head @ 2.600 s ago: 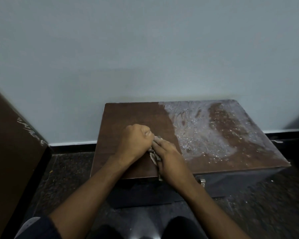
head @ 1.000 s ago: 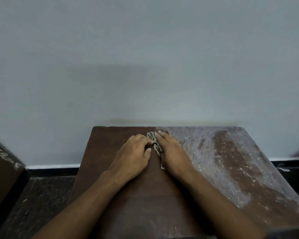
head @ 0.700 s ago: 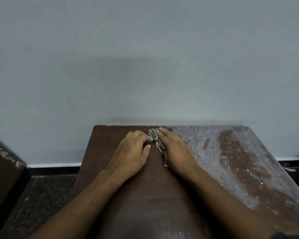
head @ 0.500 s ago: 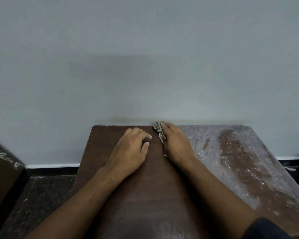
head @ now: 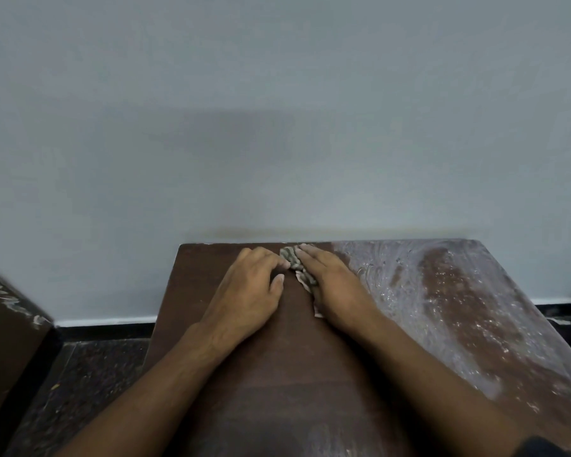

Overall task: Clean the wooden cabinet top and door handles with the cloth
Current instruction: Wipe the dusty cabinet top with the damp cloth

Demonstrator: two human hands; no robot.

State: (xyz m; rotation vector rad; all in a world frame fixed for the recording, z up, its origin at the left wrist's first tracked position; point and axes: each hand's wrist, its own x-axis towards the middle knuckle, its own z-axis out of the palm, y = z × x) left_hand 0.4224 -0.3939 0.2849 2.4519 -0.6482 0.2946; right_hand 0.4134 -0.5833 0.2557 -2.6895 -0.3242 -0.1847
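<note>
Two hands, both on the cabinet top (head: 244, 374). Right hand (head: 335, 286): fingers straight and together, flat, pressing down on the cloth (head: 294, 258), fingertips reaching the back edge by the wall (head: 277, 127). Left hand (head: 248, 291): fingers loosely curled, knuckles up, resting on the wood, fingertips touching the cloth's left side; whether they pinch it cannot be told.

One cloth, crumpled, grey-striped, lying at the far edge of the top between the two hands and mostly under the right palm; a pale corner shows below that hand.

One cabinet top, dark brown wood: left half bare and dark, right half covered with whitish swirled residue (head: 442, 308).

One dark speckled floor (head: 80, 384), lower left. One brown panel (head: 4, 324) at the left edge, with white scuffs.
</note>
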